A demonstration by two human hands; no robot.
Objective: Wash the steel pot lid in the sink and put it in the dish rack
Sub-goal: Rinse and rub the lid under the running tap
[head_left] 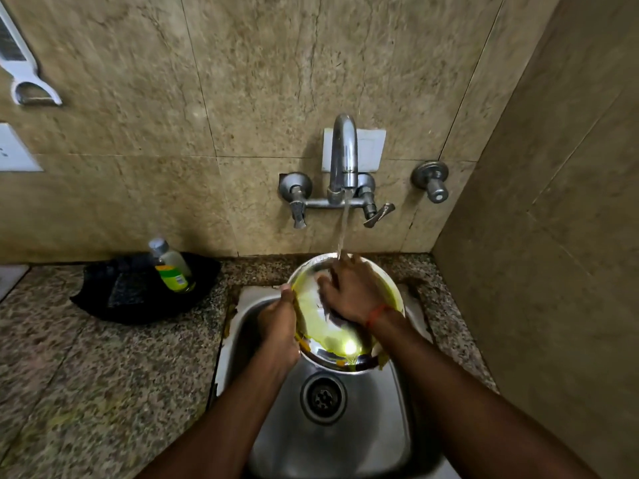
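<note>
Steel sink [373,440] set in speckled granite counter [103,357], beige tiled wall [242,81] behind

Glossy wet steel pot lid [332,337] over a smooth, shiny steel sink [332,451]. Speckled polished granite worktop [103,375]. Mottled stone wall tiles [242,81], chrome tap [344,153].

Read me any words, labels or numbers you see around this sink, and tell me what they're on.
Nothing can be read.
Bottle, left of the sink: its green and yellow label has print, too blurred to read.
White wall plate at far left: faint marks, unreadable.
Steel lid, tap: no text.
</note>
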